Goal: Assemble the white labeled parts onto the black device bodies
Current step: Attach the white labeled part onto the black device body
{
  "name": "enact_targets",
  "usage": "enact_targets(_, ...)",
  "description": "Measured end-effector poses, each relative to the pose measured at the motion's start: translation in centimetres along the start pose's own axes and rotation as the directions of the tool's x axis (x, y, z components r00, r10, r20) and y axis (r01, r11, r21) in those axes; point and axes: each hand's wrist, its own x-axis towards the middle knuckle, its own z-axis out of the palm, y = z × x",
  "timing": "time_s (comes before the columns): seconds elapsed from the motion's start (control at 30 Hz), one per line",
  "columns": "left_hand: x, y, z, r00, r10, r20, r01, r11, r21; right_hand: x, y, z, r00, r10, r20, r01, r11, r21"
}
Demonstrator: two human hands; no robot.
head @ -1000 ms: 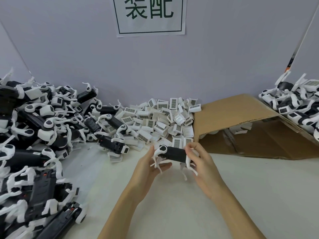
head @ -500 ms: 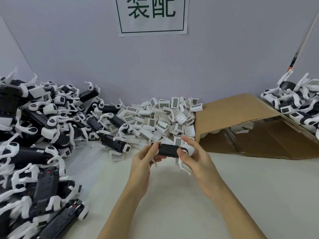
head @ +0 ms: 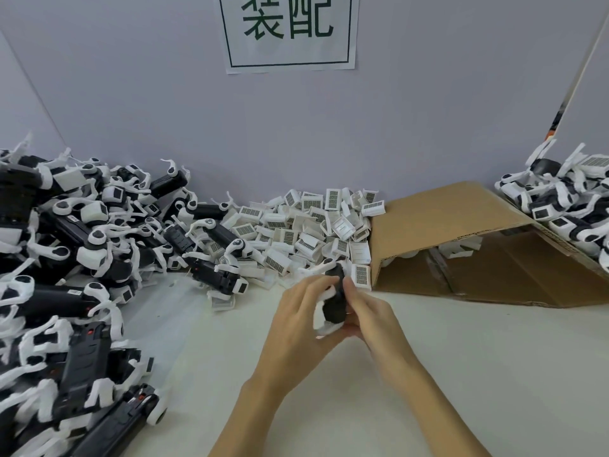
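Head view: left hand (head: pixel 296 319) and right hand (head: pixel 372 316) both grasp one black device body (head: pixel 334 303) upright at centre, probably steadying it for fitting; white labeled parts (head: pixel 306 225) heaped at 12 o'clock.

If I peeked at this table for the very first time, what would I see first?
Probably the two hands, left hand and right hand, in the middle, both gripping one black device body stood on end. Next, the huge jumble of black-and-white devices along the left side, and the heap of white labeled parts against the back wall beside a tipped cardboard box.
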Motion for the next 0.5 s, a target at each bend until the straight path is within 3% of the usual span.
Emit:
enact_targets(0.07,-0.1,0.3,-0.1,0.997,0.002,0.083,-0.002,1.0,-0.002,0.0,-0.3,-0.2,0.998,0.057,-0.036,-0.054,0.995,0.081)
enact_targets(0.17,-0.2,1.0,-0.4,0.986,-0.137,0.092,0.155,0.96,-0.233,0.1,-0.6,-0.9,0.992,0.082,-0.091,-0.069,0.988,0.141)
enact_targets(0.23,0.1,1.3,-0.7,0.968,-0.249,-0.027,0.221,0.902,-0.371,0.1,-1.0,-1.1,0.993,0.086,-0.085,-0.07,0.983,0.171)
enact_targets(0.33,0.7,0.7,-1.3,0.891,-0.416,-0.185,0.328,0.868,-0.372,0.0,-1.4,-1.3,0.988,0.152,0.018,-0.149,0.923,0.356)
enact_targets(0.4,0.9,0.2,-1.8,0.849,-0.519,-0.101,0.435,0.794,-0.426,-0.2,-1.7,-1.8,0.964,0.189,0.186,-0.256,0.847,0.466)
enact_targets(0.5,1.0,0.0,-1.9,0.823,-0.551,0.137,0.528,0.652,-0.544,-0.5,-1.5,-1.9,0.9,0.18,0.397,-0.365,0.81,0.46)
